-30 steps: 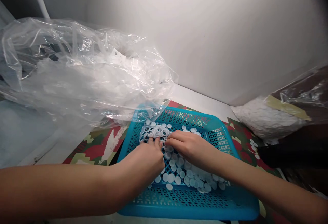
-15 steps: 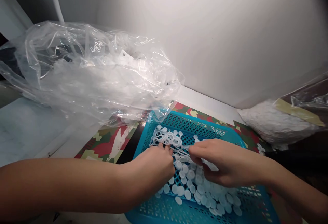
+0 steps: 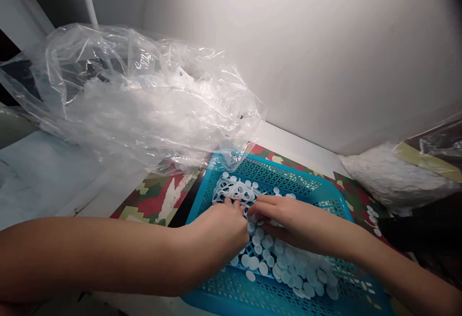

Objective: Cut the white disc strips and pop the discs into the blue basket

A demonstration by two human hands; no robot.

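Note:
A blue perforated plastic basket (image 3: 249, 294) holds many small white plastic discs (image 3: 288, 270). Toward its far left side lies a bundle of white looped plastic pieces (image 3: 236, 190), with ring-shaped ends. My left hand (image 3: 229, 222) reaches into the basket, its fingers closed on the near side of this bundle, fingertips partly hidden. Close beside it, my right hand (image 3: 279, 217) is bent over with its fingers curled, the tips almost meeting my left hand. What lies between the right fingertips is hidden.
A large clear plastic bag (image 3: 144, 109) with white contents stands behind and left, overhanging the basket's far corner. Another filled bag (image 3: 393, 174) sits at the right. A pale wall (image 3: 306, 56) rises behind. Under the basket is a camouflage-patterned surface (image 3: 155, 200).
My right hand has moved left, up to my left hand; the white strands stretched between the hands no longer show. My left hand stays at the bundle. The view has shifted slightly.

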